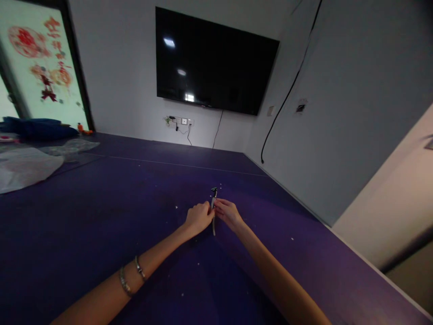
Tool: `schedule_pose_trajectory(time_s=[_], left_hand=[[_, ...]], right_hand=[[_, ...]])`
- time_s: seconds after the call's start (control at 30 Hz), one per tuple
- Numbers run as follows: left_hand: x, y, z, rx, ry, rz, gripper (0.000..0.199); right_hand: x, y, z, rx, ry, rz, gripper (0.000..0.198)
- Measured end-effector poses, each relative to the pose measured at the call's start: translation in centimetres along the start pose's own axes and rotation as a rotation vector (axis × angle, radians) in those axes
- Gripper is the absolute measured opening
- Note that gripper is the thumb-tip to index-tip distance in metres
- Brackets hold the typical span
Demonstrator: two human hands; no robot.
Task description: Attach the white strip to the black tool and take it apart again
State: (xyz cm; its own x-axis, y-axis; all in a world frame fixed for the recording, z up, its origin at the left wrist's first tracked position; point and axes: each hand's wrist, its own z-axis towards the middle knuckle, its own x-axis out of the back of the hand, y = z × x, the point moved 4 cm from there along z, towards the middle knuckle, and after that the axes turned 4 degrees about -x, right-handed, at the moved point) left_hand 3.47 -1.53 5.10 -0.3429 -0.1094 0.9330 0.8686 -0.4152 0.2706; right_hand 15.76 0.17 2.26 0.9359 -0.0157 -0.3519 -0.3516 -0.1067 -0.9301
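Note:
My left hand [199,217] is closed around a slim razor-like thing [213,203], held roughly upright. It has a pale grey shaft and a short dark, greenish crosspiece at the top; its exact kind is too small to make out. From below the fingers a narrow pale strip [214,228] hangs down, and whether it belongs to the same piece is hidden. My right hand [228,212] comes in from the right, fingertips pinched together against the shaft's side. Two bracelets circle my left forearm. Both hands are over the purple surface [142,216].
Small white scraps [292,239] dot the surface. At the left lie a clear and white plastic sheet [30,167] and a dark blue cloth bundle [40,128]. A black cable [287,95] hangs along the right wall. A television [216,58] is mounted above wall sockets [184,121].

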Motion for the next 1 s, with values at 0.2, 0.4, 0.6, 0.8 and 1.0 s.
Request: schedule_pose_trajectory(time_s=[0.2,0.4,0.6,0.8,1.0], left_hand=[[-0.5,1.6,-0.2,-0.058,0.001,-0.011,0.03],[-1.1,2.6,-0.1,-0.118,-0.059,-0.045,0.042],[-2.0,1.9,-0.1,-0.107,-0.166,0.064,0.032],[-2.4,1.7,0.5,-0.084,-0.161,0.13,0.033],[-3.1,1.5,1.0,-0.056,-0.178,0.145,0.031]], right_hand=[[0.5,-0.8,-1.2,0.009,0.007,-0.018,0.029],[5.6,-2.5,-1.3,0.041,0.179,-0.267,0.024],[13.9,-5.4,-0.9,0.024,0.425,-0.82,0.018],[17.6,-6.8,-0.8,0.081,0.568,-1.166,0.013],[17.6,-6.3,-0.7,0.067,0.586,-1.421,0.015]])
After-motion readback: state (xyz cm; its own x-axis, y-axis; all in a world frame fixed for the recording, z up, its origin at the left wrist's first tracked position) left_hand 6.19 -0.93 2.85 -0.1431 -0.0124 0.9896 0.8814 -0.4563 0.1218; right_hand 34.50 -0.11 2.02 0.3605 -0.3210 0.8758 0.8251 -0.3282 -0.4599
